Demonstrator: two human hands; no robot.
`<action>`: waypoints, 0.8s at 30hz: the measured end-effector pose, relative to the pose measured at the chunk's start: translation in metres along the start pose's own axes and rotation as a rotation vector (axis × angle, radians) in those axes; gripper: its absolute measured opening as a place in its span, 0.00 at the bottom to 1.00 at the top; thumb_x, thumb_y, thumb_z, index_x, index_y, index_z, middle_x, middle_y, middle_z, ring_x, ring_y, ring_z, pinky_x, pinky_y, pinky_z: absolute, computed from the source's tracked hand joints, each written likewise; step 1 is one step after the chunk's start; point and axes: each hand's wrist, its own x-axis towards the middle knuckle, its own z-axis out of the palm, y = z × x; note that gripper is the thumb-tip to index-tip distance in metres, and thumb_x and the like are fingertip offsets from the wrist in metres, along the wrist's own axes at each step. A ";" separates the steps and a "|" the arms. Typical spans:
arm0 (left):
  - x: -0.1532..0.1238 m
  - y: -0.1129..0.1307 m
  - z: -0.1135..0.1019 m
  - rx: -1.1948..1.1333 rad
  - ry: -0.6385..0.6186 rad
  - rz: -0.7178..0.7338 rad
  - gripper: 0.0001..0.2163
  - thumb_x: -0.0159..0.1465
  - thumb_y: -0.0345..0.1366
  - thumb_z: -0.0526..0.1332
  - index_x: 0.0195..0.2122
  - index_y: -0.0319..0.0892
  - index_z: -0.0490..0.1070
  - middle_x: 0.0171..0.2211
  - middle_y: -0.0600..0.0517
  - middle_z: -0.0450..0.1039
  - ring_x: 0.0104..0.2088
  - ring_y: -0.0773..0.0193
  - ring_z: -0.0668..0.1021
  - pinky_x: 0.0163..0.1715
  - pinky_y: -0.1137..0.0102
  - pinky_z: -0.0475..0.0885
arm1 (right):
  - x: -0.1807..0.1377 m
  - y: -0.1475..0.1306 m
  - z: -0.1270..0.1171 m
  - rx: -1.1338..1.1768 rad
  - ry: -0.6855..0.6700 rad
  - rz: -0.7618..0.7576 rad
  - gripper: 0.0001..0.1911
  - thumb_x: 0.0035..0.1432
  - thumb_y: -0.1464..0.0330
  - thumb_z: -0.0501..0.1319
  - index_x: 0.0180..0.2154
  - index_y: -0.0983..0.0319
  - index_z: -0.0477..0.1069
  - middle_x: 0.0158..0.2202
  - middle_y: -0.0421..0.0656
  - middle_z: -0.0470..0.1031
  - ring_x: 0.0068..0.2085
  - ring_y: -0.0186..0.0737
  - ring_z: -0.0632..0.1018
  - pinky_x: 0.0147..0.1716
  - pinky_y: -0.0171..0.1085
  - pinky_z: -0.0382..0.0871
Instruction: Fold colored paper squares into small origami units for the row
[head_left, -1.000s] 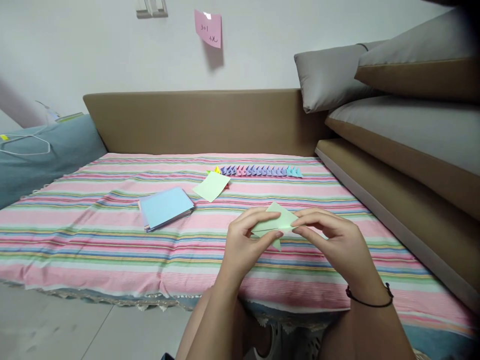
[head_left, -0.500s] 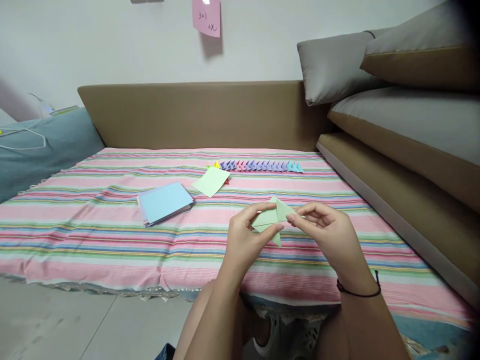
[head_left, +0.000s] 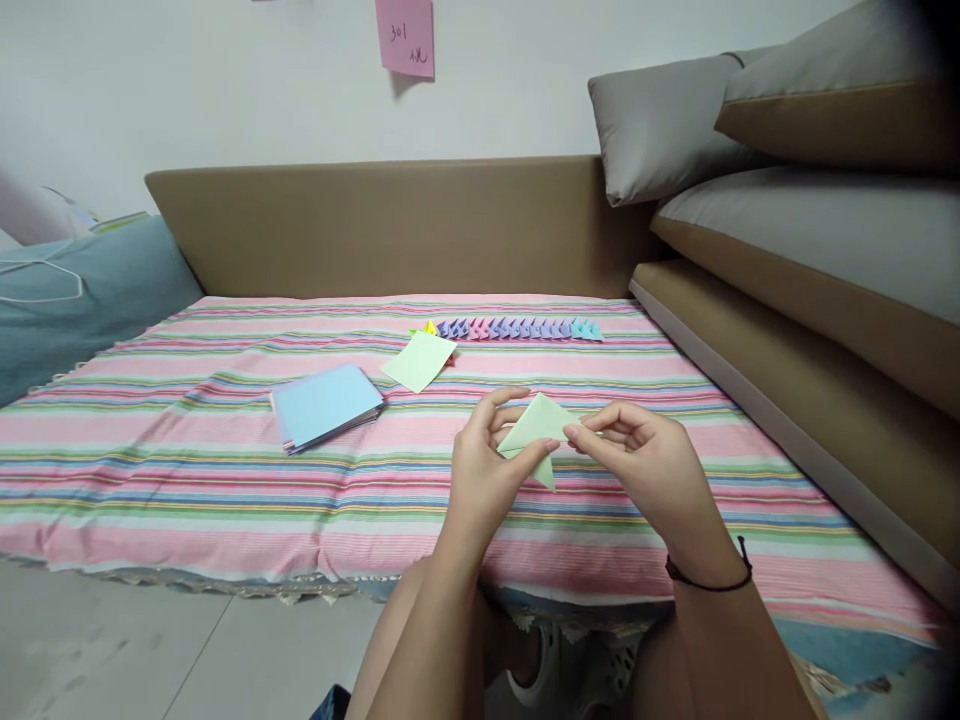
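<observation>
While the left hand [head_left: 484,465] grips the left part of a folded pale green paper [head_left: 540,418], thumb on the near face and fingers behind, the right hand [head_left: 649,455] pinches the right corner between thumb and forefinger. Both hands are narrow around it, the fingers curled, and some of the left fingers stand a little apart behind the paper. Its upper part forms a peak, with a pointed flap hanging below the left thumb. The paper is held above the striped cloth [head_left: 187,480], nearer the front edge than the back and right of the middle. A black cord bracelet [head_left: 709,585] circles the right wrist.

On the cloth, left of the hands, lies a stack of paper [head_left: 330,402] with a light blue sheet on top. Towards the back edge, a loose green sheet [head_left: 420,362] rests at a slant, a bit of red showing beside its right corner. Just behind it, a row of folded pieces [head_left: 517,330] runs parallel to the back edge, yellow at the left, then purple, pink, purple and light blue. Grey and brown cushions [head_left: 825,225] are piled along the right edge.
</observation>
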 end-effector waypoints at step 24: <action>0.001 0.001 -0.002 -0.045 -0.002 -0.200 0.19 0.46 0.34 0.72 0.40 0.39 0.72 0.30 0.50 0.78 0.27 0.64 0.78 0.25 0.74 0.71 | 0.000 0.002 0.003 0.063 -0.067 0.021 0.16 0.45 0.60 0.70 0.29 0.61 0.67 0.26 0.41 0.74 0.29 0.38 0.77 0.29 0.35 0.72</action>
